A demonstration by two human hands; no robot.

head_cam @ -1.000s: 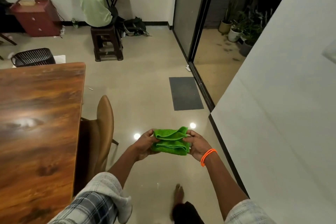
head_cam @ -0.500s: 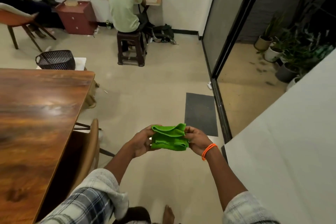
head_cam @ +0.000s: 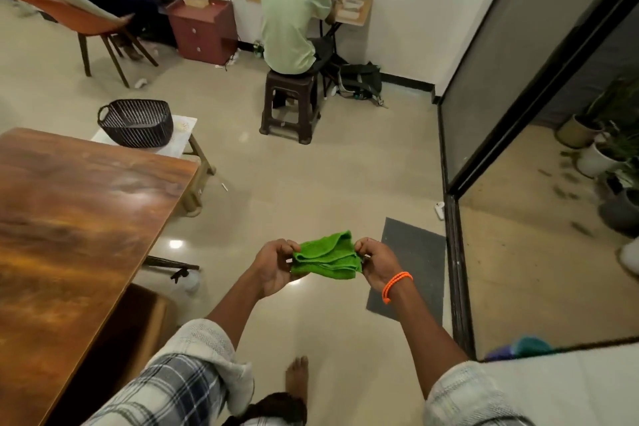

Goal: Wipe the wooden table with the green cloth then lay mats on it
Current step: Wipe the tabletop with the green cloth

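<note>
The bright green, folded, nubbly cloth [head_cam: 326, 258] hangs in the air in front of me, above the pale glossy floor [head_cam: 311, 183], pinched at both ends. My left hand [head_cam: 275, 266] grips its left edge with fingers curled over the fabric; my right hand [head_cam: 377, 261] — the one with the orange corded bracelet [head_cam: 396, 285] on its wrist — clamps the right edge. Both hands are closed on the cloth, with the folded layers bunched between them.

The long, glossy brown wooden bench [head_cam: 76, 228] lies to my left, well apart from the cloth, its top bare and shining with reflected light. A brown chair [head_cam: 138, 328] is tucked at its near side. Beyond the bench's far corner, a dark woven basket [head_cam: 136, 123] sits on a small white stand [head_cam: 185, 130].

To the right of my hands a dark grey floor mat [head_cam: 415, 263] lies beside a black-framed glass door [head_cam: 460, 183]. Further off, a person in a pale green shirt [head_cam: 294, 14] sits on a dark brown plastic stool [head_cam: 290, 104] facing the white wall — next to a dark red drawer cabinet [head_cam: 202, 28].
</note>
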